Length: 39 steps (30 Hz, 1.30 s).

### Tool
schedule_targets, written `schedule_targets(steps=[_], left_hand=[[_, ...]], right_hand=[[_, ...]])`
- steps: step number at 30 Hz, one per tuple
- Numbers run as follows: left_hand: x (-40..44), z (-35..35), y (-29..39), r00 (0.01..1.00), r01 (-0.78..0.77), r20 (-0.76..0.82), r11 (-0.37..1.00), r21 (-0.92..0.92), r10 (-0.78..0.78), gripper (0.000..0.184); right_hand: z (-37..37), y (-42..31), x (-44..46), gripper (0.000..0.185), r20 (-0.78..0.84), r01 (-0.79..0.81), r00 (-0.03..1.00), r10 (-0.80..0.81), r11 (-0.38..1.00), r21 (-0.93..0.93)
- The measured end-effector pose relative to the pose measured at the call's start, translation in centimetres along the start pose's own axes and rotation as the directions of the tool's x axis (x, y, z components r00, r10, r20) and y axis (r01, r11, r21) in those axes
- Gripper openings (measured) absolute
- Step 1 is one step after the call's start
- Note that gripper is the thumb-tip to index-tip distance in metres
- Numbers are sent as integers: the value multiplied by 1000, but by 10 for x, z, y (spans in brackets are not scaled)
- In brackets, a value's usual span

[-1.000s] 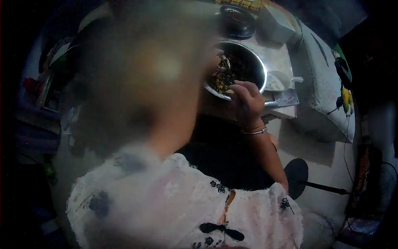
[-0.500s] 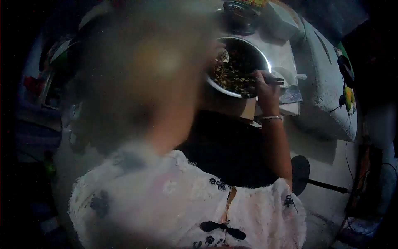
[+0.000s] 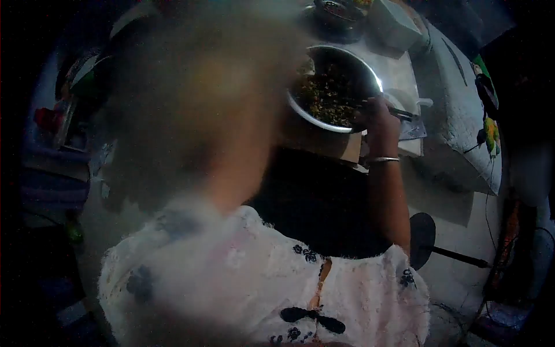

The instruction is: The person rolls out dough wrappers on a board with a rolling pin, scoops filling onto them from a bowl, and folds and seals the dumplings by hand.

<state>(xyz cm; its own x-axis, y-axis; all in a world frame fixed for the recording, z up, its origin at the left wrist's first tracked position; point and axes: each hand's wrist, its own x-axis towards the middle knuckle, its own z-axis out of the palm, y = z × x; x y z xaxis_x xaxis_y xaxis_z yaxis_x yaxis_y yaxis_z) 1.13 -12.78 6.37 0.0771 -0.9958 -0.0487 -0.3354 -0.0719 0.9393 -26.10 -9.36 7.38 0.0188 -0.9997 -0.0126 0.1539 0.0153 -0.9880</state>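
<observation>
A steel bowl (image 3: 378, 78) holds a dark, chopped filling (image 3: 329, 95). At its right rim my right hand (image 3: 383, 118) is closed around dark chopsticks (image 3: 403, 114), their tips reaching into the filling. A pale piece that looks like a dumpling wrapper (image 3: 310, 66) shows at the bowl's left side, where my left hand is. A large blurred smear hides most of that hand and its fingers; the left forearm (image 3: 245, 156) comes up beneath it.
The bowl stands near the edge of a light table, partly over a brown cardboard piece (image 3: 350, 149). Behind it are a dark pot (image 3: 335, 20) and a white box (image 3: 396, 26). A pale padded seat or block (image 3: 457, 115) flanks the right side.
My right hand and the chopsticks have shifted slightly right. The left hand, whose fingers showed with the pale wrapper, is now mostly behind the smear. The whole view has shifted a little.
</observation>
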Motion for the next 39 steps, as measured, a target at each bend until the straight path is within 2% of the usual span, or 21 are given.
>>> schedule_targets(steps=[1,2,4,5,7,8,10,11,13,20,23,25,26,27,28,30,32,33,34,36,39], left_hand=[[1,3,-1,997,39,67,985,-166,-28,46],[0,4,0,997,38,67,985,-169,-27,46],[-31,-24,25,998,-48,-26,998,30,48,51],[-25,-29,20,998,-52,-27,998,27,52,51],[-1,-33,-12,996,91,-1,982,165,-92,55],[7,-36,-26,996,87,2,983,162,-88,55],[10,-39,-40,996,-54,72,995,-88,61,59],[16,-37,-45,995,-56,74,994,-89,63,59],[15,-30,-38,996,7,-88,975,220,12,60],[-4,-20,2,998,21,48,943,332,-39,54],[-7,-10,3,999,-34,14,938,346,31,50],[30,-6,-43,961,-265,106,960,95,255,51],[40,-5,-53,961,-265,105,959,96,255,51],[41,-4,-51,955,-241,168,970,-29,243,52],[43,-5,-49,943,-206,233,967,-152,237,53],[35,-8,-44,949,-144,266,983,-118,171,55],[23,-9,-34,957,-144,230,978,-149,175,58],[-3,-9,-3,977,17,210,965,-263,40,60],[-2,-10,-3,977,18,209,965,-262,38,60],[4,-14,-3,961,96,267,992,-82,-71,60],[9,-12,-10,972,26,237,996,-81,-6,59]], right_hand=[[0,-1,0,29,-48,-42,998,46,996,79],[-1,0,2,29,-48,-41,998,44,996,76],[16,-21,-22,28,-54,-76,994,91,968,241],[14,-22,-21,28,-54,-72,995,87,969,238],[1,-19,-18,28,-27,-96,994,106,967,236],[2,-22,-19,28,-30,-92,994,102,968,233],[8,-27,-23,26,-131,27,991,8,965,261],[7,-28,-23,26,-133,29,991,6,965,260],[6,-30,-21,27,-129,42,991,-26,992,120],[-7,-32,-17,29,-95,73,994,-55,979,192],[-3,-40,-19,30,-155,93,986,-61,975,204],[3,-45,-24,28,-182,133,979,-96,969,210],[3,-42,-24,28,-181,134,979,-96,968,210],[8,-44,-28,27,-123,386,910,-395,918,-92],[14,-47,-33,24,-82,426,902,-424,905,-5],[24,-48,-43,20,-39,455,890,-453,886,85],[28,-48,-48,17,124,690,708,-695,646,-326],[29,-42,-45,13,148,749,642,-752,573,-333],[32,-45,-47,13,149,749,642,-752,574,-332],[37,-51,-51,14,228,818,548,-805,460,-344],[35,-44,-47,14,200,810,569,-798,502,-304]])
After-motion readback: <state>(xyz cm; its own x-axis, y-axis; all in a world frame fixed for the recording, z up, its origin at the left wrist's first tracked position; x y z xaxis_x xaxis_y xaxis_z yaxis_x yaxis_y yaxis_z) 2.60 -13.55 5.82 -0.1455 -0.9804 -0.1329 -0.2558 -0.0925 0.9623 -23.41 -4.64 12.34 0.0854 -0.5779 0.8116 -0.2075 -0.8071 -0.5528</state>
